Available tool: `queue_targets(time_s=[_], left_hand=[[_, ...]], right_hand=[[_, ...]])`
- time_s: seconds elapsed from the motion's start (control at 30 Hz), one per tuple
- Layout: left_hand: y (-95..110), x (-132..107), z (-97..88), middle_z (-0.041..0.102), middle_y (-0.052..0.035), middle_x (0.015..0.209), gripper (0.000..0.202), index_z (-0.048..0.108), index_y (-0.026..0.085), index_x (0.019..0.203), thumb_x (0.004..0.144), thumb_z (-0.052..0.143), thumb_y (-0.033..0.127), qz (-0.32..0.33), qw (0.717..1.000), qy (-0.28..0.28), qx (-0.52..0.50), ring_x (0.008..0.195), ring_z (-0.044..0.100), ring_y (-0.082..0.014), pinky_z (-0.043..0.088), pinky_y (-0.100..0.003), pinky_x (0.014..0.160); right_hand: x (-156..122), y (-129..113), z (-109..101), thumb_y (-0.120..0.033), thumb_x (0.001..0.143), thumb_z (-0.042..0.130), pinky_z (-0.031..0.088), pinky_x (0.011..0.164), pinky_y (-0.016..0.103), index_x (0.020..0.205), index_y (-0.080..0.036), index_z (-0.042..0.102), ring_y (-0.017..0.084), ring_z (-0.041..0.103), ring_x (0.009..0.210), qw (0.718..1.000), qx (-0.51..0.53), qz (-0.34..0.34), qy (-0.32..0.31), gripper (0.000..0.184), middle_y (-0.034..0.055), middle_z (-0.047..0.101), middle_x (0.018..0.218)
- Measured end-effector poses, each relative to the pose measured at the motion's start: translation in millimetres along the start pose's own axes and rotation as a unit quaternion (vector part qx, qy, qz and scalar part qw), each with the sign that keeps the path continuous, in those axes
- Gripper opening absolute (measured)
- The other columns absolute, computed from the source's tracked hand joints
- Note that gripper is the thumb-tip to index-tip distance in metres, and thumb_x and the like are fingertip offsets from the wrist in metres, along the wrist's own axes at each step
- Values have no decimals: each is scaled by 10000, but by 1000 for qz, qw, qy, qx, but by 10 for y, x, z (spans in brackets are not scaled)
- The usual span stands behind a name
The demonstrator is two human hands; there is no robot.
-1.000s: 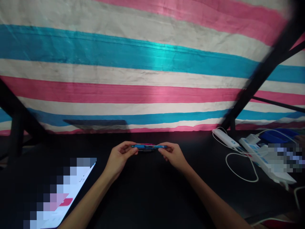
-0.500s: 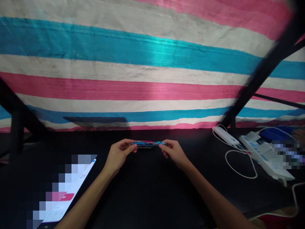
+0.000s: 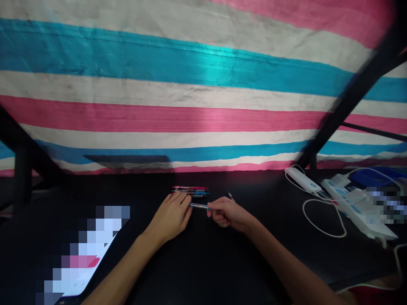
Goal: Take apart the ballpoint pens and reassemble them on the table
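Note:
My right hand [image 3: 231, 212] is closed on a slim pen [image 3: 200, 206] with a clear-looking barrel and a bit of blue near my fingertips. The pen points left, its far end reaching the side of my left hand [image 3: 171, 216]. That hand is palm down, its fingers stretched over the left part of several pens lying side by side. Among these are a red pen [image 3: 190, 187] at the back and a blue one [image 3: 201, 193] nearer me. A dark pen end [image 3: 230, 195] shows just beyond my right hand; the rest of it is hidden.
At the left lies a lit screen [image 3: 79, 283], partly pixelated. On the right are a white power strip [image 3: 356, 212], a white device [image 3: 302, 179] with looping cables, and a blue object [image 3: 375, 176]. A striped sheet [image 3: 190, 118] hangs behind the black table [image 3: 203, 262].
Both hands were holding a blue pen up between them over the other pens. They have come down and nearer, the row of pens is uncovered, and my right hand now grips another pen.

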State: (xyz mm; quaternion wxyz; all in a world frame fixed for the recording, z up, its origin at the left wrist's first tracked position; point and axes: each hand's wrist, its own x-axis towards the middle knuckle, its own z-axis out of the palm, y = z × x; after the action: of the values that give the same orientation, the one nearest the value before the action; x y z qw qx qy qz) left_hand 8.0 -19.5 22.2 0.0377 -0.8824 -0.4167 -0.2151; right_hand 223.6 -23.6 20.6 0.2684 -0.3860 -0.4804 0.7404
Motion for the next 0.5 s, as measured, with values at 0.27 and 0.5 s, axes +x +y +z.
queue_targets(time_s=[0.27, 0.5], left_hand=[[-20, -46, 89, 655, -122, 615, 423, 672, 165, 664, 908, 377, 344, -98, 986, -29, 134, 585, 619, -250, 346, -305, 552], [-42, -55, 122, 687, -112, 669, 330, 689, 189, 743, 867, 426, 346, -157, 982, -73, 69, 615, 649, -254, 373, -285, 561]], right_hand=[[18, 95, 146, -401, 798, 628, 107, 387, 198, 696, -117, 591, 35, 160, 397, 1000, 12, -3, -15, 304, -105, 255, 458], [-30, 40, 177, -267, 851, 568, 350, 593, 252, 808, -173, 697, 137, 503, 621, 837, -452, -278, 134, 165, 17, 579, 665]])
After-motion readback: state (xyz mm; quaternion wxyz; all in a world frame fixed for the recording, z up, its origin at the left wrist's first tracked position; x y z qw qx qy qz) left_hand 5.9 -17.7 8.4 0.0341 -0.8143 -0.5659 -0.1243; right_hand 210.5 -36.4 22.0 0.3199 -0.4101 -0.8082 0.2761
